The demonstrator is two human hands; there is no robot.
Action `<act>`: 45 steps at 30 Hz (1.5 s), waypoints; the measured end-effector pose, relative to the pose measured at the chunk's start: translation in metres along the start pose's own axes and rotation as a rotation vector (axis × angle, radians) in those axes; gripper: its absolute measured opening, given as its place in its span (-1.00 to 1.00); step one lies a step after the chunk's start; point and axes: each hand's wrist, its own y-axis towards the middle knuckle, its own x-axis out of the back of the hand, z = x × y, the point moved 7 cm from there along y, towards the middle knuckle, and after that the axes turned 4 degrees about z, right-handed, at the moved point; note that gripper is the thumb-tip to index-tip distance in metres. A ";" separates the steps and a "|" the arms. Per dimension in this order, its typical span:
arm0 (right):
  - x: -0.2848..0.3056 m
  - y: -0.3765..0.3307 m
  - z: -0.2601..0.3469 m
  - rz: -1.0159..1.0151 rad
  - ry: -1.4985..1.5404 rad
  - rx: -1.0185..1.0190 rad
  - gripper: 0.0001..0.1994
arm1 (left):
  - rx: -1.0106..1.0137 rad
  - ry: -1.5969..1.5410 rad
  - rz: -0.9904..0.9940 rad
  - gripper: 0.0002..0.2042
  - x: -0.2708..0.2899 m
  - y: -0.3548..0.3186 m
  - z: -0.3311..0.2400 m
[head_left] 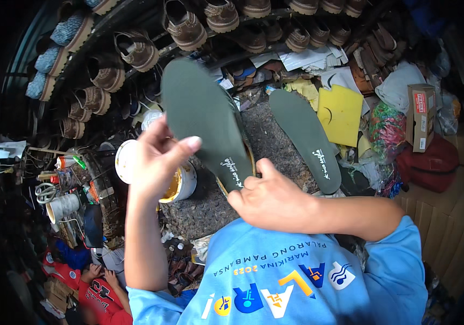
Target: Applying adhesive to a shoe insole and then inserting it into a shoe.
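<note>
Head view, the only one: a dark green insole is held above the table, toe end up and away from the body, heel end toward the shirt. Heel end is pinched by the right hand, fingers curled in, knuckles up. Left hand is placed at the left edge: thumb laid over the face, other fingers partly hidden at and behind the rim. Whether a firm grip is taken there cannot be told.

A pale yellowish edge of a backing piece is seen along the right side, under the insole; what it belongs to is mostly covered. A second green insole is left lying on the table to the right, printed side up, not touched. To the left, a white tub with yellow-brown paste is set near the left wrist, a white round lid or container beside it.

Step in hand, as judged: insole being lined up on the backing piece, heel end first. Bond cannot be confirmed. Next move calls for edges to be matched toward the toe, heel kept pinned, then face pressed flat. Risk: skew at the toe if the heel is let slip.
</note>
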 end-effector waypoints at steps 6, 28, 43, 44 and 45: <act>-0.036 0.021 0.016 0.377 -0.057 -0.218 -0.84 | -0.223 0.752 0.074 -0.88 -0.051 -0.036 -0.018; -0.062 0.031 -0.002 0.087 0.327 -0.364 -0.66 | -0.460 0.954 0.336 -0.53 -0.076 -0.041 -0.012; -0.041 0.030 0.005 0.280 0.067 -0.194 -0.68 | -0.187 1.515 0.427 -0.45 -0.092 -0.024 -0.081; -0.040 0.030 0.006 0.150 -0.013 -0.179 -0.68 | -0.180 1.511 0.423 -0.45 -0.090 -0.022 -0.080; -0.029 0.030 0.008 0.018 -0.092 -0.175 -0.68 | -0.191 1.484 0.497 -0.47 -0.094 -0.021 -0.076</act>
